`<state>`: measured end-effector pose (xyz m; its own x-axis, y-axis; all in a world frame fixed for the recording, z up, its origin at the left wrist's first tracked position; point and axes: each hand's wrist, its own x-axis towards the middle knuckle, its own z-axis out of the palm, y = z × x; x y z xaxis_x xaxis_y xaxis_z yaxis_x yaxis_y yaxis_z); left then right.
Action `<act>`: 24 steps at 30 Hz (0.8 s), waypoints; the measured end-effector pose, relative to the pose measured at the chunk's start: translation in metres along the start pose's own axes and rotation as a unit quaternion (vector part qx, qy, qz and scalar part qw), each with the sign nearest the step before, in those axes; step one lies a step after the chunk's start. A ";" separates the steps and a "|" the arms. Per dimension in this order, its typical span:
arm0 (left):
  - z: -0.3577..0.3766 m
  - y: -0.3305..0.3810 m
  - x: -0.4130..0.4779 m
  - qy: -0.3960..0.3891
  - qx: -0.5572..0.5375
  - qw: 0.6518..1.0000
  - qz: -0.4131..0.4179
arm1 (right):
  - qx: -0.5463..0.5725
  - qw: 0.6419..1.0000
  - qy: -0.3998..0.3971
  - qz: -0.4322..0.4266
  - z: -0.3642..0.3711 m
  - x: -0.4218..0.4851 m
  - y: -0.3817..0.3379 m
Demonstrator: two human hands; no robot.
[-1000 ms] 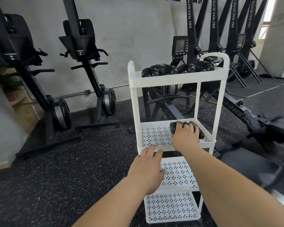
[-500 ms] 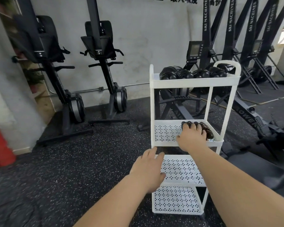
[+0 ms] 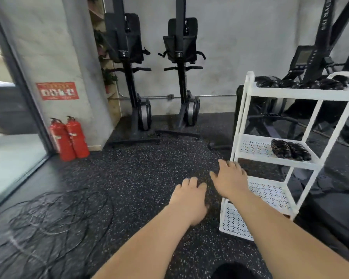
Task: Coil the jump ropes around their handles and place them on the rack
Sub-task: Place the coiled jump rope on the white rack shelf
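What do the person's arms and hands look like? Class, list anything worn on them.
The left forearm and right forearm are bare as far as the view shows; no sleeves reach them. The left hand and right hand wear no gloves, and no watch or bracelet shows at either wrist. Blur hides any rings.

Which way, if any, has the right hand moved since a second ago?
Yes. The right hand left the coiled ropes on the rack, pulling back below and left of their shelf.
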<state>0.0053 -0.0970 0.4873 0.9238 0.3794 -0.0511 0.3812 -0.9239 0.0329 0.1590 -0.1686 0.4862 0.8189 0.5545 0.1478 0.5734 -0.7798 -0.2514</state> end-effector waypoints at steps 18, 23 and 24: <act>0.092 -0.205 -0.156 -0.049 -0.077 0.967 -0.238 | 0.005 0.957 -0.203 -0.209 0.136 -0.125 -0.201; 0.138 -0.273 -0.177 -0.090 -0.186 0.932 -0.297 | 0.022 0.929 -0.275 -0.246 0.177 -0.133 -0.241; 0.149 -0.287 -0.182 -0.096 -0.204 0.923 -0.312 | 0.020 0.924 -0.289 -0.250 0.186 -0.133 -0.246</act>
<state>-0.2775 0.0920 0.3382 0.5112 0.7797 -0.3616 0.8548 -0.4173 0.3086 -0.0958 0.0039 0.3505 0.2954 0.9141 -0.2778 0.8654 -0.3792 -0.3276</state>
